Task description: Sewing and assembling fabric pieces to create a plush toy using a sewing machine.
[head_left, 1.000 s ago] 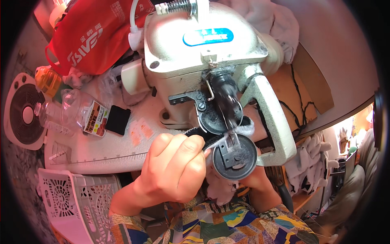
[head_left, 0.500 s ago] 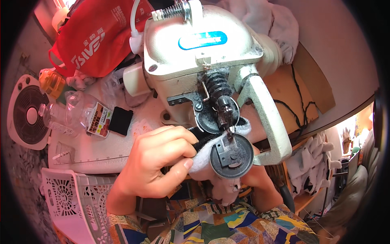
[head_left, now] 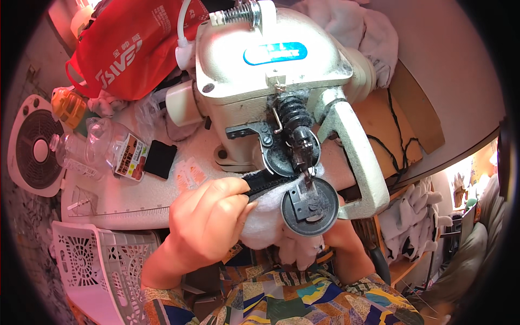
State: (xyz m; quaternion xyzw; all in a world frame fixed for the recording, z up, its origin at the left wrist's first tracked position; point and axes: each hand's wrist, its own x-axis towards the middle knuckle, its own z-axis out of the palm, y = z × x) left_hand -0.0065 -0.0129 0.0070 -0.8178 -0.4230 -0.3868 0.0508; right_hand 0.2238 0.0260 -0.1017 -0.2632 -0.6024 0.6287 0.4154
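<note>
A cream industrial sewing machine (head_left: 233, 86) stands before me, with two black discs, the lower one (head_left: 319, 211) horizontal beneath its needle mechanism (head_left: 303, 157). My left hand (head_left: 208, 216) is closed on a black strip (head_left: 262, 181), which runs rightward to the discs. White fluffy fabric (head_left: 260, 216) hangs below the strip and round the lower disc's left side, bunching underneath it. My right hand (head_left: 338, 244) is mostly behind that disc at the fabric's right; its fingers are hidden, so I cannot tell what they hold.
At left are a fan (head_left: 24, 146), plastic bottles (head_left: 100, 141), an orange object (head_left: 67, 108), a black pouch (head_left: 160, 160), a red bag (head_left: 130, 49) and a white basket (head_left: 81, 260). Cardboard (head_left: 422, 114) with black cord and piles of white fabric (head_left: 406, 216) lie at right.
My left hand has shifted left, its fingers re-gripping along the strip. More white fabric shows below the strip and left of the lower disc.
</note>
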